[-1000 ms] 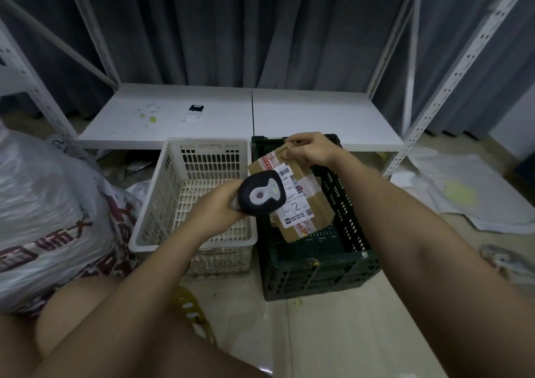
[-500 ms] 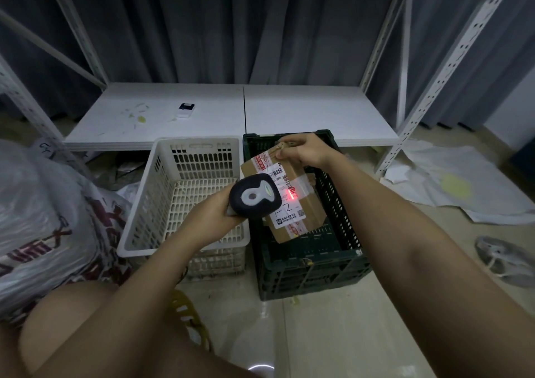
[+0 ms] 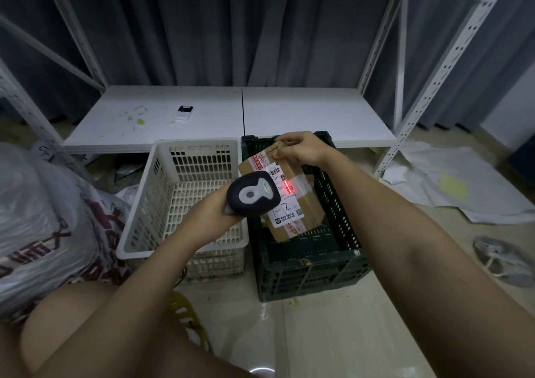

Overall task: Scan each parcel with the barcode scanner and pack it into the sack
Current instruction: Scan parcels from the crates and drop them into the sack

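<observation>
A brown cardboard parcel with a white shipping label is held tilted over the dark green crate. My right hand grips its far top edge. My left hand holds the black barcode scanner just left of the parcel, its head covering part of the label. A red scan line glows on the label's barcode. The white woven sack with dark red print bulges at the left edge.
A white plastic basket stands left of the green crate, nothing visible inside it. Behind both runs a low white shelf with a small device on it, between metal rack uprights. Papers and a shoe lie on the floor at right.
The red scan light came on and has moved up the label to the barcode. The scanner and parcel stay in the same hands.
</observation>
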A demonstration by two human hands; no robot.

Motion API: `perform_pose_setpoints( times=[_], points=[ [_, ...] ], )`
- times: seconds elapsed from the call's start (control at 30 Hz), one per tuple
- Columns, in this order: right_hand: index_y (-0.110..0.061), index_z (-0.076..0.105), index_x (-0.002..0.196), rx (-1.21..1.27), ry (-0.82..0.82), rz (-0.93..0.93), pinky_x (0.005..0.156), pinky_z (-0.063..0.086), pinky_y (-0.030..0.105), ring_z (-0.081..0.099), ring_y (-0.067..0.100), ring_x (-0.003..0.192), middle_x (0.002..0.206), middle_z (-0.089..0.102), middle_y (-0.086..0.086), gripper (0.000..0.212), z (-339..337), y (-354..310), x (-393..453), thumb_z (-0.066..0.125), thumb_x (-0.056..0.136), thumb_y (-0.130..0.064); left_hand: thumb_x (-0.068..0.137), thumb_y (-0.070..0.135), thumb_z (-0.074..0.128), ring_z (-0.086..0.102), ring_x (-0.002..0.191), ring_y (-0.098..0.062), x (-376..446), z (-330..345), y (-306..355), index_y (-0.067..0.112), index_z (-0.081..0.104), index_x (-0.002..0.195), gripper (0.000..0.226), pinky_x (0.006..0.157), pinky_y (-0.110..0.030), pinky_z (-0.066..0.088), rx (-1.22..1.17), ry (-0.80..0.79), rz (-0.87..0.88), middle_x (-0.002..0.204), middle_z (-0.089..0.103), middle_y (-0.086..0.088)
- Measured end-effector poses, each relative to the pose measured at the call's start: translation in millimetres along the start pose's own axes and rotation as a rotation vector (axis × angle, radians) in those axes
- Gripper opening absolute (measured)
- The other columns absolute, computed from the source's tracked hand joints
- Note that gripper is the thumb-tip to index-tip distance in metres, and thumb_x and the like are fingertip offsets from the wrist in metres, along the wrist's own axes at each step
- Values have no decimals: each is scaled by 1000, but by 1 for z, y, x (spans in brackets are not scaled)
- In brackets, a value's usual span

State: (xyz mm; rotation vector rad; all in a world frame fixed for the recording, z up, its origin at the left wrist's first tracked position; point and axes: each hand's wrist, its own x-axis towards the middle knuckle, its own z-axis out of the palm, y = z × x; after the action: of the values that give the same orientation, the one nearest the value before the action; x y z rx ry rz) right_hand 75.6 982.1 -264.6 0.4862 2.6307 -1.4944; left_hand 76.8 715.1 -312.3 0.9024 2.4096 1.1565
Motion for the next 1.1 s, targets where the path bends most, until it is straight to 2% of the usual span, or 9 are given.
perform_pose_setpoints(
  times=[0.1, 0.23, 0.33, 0.47, 0.63, 0.73, 0.83, 0.97, 1.1],
  points=[
    [-20, 55, 132, -3, 0, 0, 90, 51, 37, 57, 24, 109, 127, 55, 9, 51, 0, -2, -1, 72, 83, -22, 83, 32, 69, 57, 116, -22, 0, 0, 0, 39, 44, 137, 60, 94, -48, 50, 4, 13, -2, 130, 59, 5],
    [-20, 56, 130, -6, 2, -6, 96, 51, 43, 58, 25, 109, 125, 57, 9, 50, 0, -5, -3, 72, 83, -23, 78, 39, 68, 58, 115, -20, -2, -2, 2, 40, 47, 135, 61, 94, -47, 50, 1, 23, -4, 128, 61, 7],
    [-20, 58, 128, 25, 17, -19, 94, 51, 42, 59, 25, 109, 125, 58, 8, 49, 0, -11, -5, 73, 82, -24, 83, 24, 73, 56, 117, -17, -3, -5, 3, 40, 50, 131, 55, 97, -46, 49, -42, 42, 31, 126, 60, 10],
    [-25, 58, 122, 68, 54, -99, 92, 53, 40, 61, 24, 106, 125, 59, 7, 43, 2, -31, -10, 74, 81, -28, 83, 17, 73, 54, 118, -14, -8, -20, 12, 43, 48, 124, 54, 99, -41, 47, -122, 119, 41, 119, 56, 18],
    [-26, 60, 121, 166, 167, -292, 88, 55, 36, 59, 20, 107, 124, 56, 4, 43, 12, -79, -28, 76, 81, -26, 85, 12, 70, 50, 116, -7, -25, -58, 42, 27, 50, 132, 54, 95, -27, 41, -205, 367, 94, 121, 54, 15],
    [-25, 60, 120, 240, 280, -438, 81, 54, 28, 57, 18, 107, 120, 57, -1, 44, 19, -126, -47, 78, 80, -24, 85, 9, 71, 53, 106, 0, -44, -92, 63, 31, 51, 122, 48, 89, -17, 42, -263, 534, 126, 111, 57, 22],
    [-26, 58, 117, 306, 320, -607, 83, 55, 29, 57, 13, 104, 111, 58, -8, 44, 33, -181, -76, 79, 79, -20, 85, 13, 71, 52, 109, -2, -70, -127, 81, 22, 52, 129, 48, 87, -16, 41, -297, 689, 139, 119, 56, 15],
    [-27, 55, 114, 385, 293, -817, 88, 55, 33, 58, 12, 106, 109, 58, -13, 41, 60, -253, -116, 77, 81, -16, 85, 4, 69, 51, 103, -2, -115, -171, 108, 16, 51, 127, 47, 68, 4, 38, -353, 888, 192, 110, 55, 12],
    [-27, 56, 114, 498, 283, -902, 89, 56, 39, 59, 19, 109, 111, 58, -12, 41, 99, -312, -142, 78, 80, -21, 85, 8, 70, 50, 105, -8, -165, -213, 118, 14, 49, 131, 52, 75, -13, 41, -295, 1013, 189, 112, 54, 7]
  ],
)
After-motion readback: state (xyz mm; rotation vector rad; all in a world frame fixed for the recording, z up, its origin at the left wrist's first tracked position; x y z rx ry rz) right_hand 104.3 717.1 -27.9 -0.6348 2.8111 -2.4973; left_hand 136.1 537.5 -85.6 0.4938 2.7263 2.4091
